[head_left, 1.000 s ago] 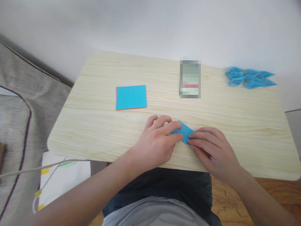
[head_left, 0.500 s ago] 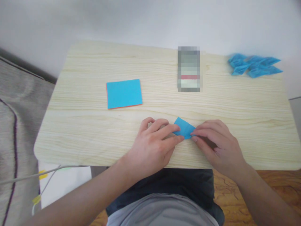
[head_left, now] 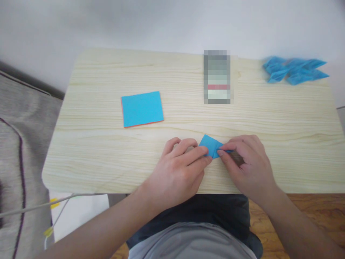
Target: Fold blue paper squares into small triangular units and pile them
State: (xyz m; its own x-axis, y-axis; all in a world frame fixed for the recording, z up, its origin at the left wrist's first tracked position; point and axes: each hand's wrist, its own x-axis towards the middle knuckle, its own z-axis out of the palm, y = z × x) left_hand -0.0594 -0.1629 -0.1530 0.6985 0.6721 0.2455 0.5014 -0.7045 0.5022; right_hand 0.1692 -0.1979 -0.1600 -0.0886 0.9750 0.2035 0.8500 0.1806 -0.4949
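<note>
A small piece of folded blue paper (head_left: pixel 211 144) lies near the table's front edge, between my two hands. My left hand (head_left: pixel 181 169) grips its left side, with the index finger on top and the thumb at the lower edge. On the right, my right hand (head_left: pixel 246 163) pinches the paper's right part between thumb and index finger. A narrow blue point shows past that pinch, under the fingers. The paper's left end is hidden behind my left fingers.
A stack of blue paper (head_left: pixel 142 109) with a reddish edge lies left of centre. A phone-like object (head_left: pixel 217 77), blurred out, is at the back. Several folded blue paper pieces (head_left: pixel 295 70) sit back right. A cable (head_left: pixel 61 200) runs past the table's front left.
My right thumb and index finger have moved slightly left on the paper, and a narrow point now shows beyond them. A crease is now visible. The whole view has shifted a little.
</note>
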